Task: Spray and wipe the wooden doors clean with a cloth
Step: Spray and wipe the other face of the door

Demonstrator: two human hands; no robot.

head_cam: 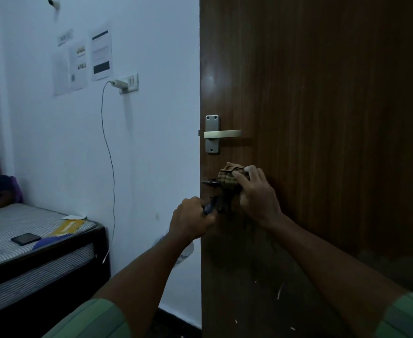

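2 hands: right hand (256,193) grip bunches cloth (229,178) against door (322,118); left hand (192,219) clamps spray bottle (184,254).

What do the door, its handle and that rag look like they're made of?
Door: dark brown wood or wood-look laminate, with vertical grain and a slight sheen. Handle: brushed, matte silvery metal on a screwed plate. Rag: soft woven fabric, checked and bunched, seemingly cotton.

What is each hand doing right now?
Left hand: gripping the spray bottle by its trigger head.
Right hand: holding the cloth bunched against the door.
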